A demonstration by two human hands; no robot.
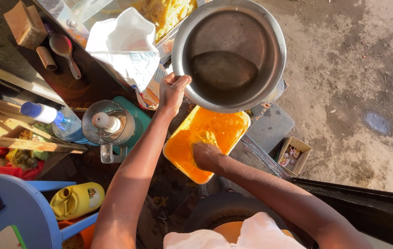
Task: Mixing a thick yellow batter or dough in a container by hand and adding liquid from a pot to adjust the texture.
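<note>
The left hand (172,92) has its fingers clamped over the near rim of a metal bowl (233,50), tilted, with dark liquid pooled low inside. Just below those fingers lies the orange tray (224,127); the bowl's lower edge overhangs its far end. The right hand (206,156) presses into the yellow batter (205,137), fingers curled together and partly buried. Left of the left fingers stand a lidded glass jar (108,125), close by, and a white bag (125,44). Right of the tray's edge the bare dirt ground (353,83) lies open, a small cardboard box (294,154) nearest.
</note>
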